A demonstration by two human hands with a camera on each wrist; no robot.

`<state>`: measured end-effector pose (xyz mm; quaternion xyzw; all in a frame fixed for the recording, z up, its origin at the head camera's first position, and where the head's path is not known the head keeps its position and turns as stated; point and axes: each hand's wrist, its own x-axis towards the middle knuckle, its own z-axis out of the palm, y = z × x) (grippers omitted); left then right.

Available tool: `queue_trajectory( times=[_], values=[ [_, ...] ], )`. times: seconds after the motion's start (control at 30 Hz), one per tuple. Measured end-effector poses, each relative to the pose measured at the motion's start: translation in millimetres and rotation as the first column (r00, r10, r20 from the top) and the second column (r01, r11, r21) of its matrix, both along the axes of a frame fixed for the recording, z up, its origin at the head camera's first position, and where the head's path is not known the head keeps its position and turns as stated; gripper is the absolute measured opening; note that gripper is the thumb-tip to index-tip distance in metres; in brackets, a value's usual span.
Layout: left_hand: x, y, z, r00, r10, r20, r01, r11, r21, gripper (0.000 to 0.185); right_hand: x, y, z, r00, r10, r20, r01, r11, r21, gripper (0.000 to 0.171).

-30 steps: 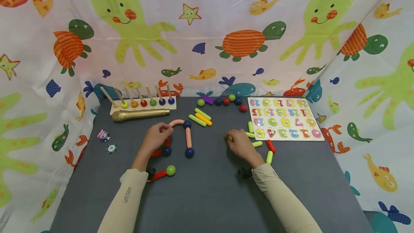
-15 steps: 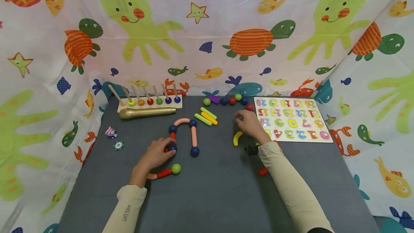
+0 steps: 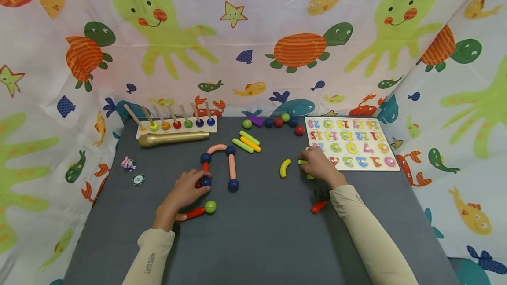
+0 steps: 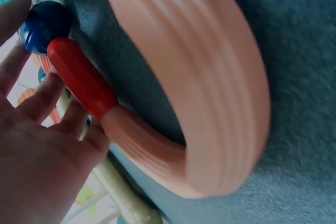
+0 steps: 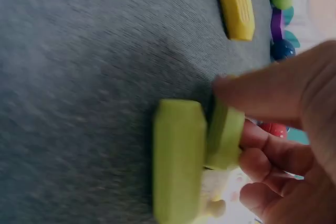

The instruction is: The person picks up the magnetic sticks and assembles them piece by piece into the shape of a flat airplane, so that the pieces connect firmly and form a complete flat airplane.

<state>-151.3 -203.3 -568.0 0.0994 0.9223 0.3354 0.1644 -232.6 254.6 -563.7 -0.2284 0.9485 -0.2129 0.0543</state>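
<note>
With thumb and fingers my left hand pinches a blue ball in a chain of toy magnetic sticks and balls. A red stick meets that ball and runs into pink curved sticks. The chain's other end has a green ball. Above the hand, a pink arch and a straight pink stick join more blue balls. My right hand pinches a short green stick by the number board; another green stick lies beside it. A yellow curved stick lies between the hands.
At the back stand a peg board, a gold microphone and several loose balls. Green and yellow sticks lie mid-table. The number board is at right. A figurine and a chip lie left.
My right hand has let go of the yellow curved stick, moved right and taken a green stick. My left hand has come down from the pink arch to the lower blue ball.
</note>
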Motion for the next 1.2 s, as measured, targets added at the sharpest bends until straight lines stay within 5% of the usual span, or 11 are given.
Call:
queue_trajectory(
  times=[0.13, 0.3, 0.43, 0.7, 1.2],
  values=[
    [-1.4, -3.5, 0.2, 1.000, -0.011, 0.013, 0.011, 1.000, 0.010, 0.040, 5.8, -3.0, -2.3, 0.997, -0.039, -0.062, 0.042, 0.998, 0.036, 0.016],
    [-5.2, -4.7, 1.2, 1.000, -0.020, 0.011, 0.020, 1.000, 0.022, 0.046, 7.2, -20.8, 5.9, 0.993, -0.061, -0.097, 0.049, 0.992, -0.118, 0.017],
    [-8.1, -4.6, 2.4, 0.999, -0.032, 0.001, 0.032, 0.999, -0.003, 0.050, 10.3, -52.1, 14.4, 0.997, -0.010, -0.081, -0.010, 0.972, -0.236, 0.021],
    [-3.6, -5.6, -7.3, 1.000, -0.015, -0.015, 0.016, 0.999, 0.038, 0.040, 23.2, -120.7, 15.6, 0.994, 0.091, -0.059, -0.105, 0.946, -0.306, 0.025],
    [-2.0, -6.5, -7.3, 1.000, 0.005, -0.027, -0.003, 0.998, 0.059, 0.034, 43.7, -228.6, 17.2, 0.933, 0.357, -0.038, -0.358, 0.918, -0.170, 0.022]
  ],
)
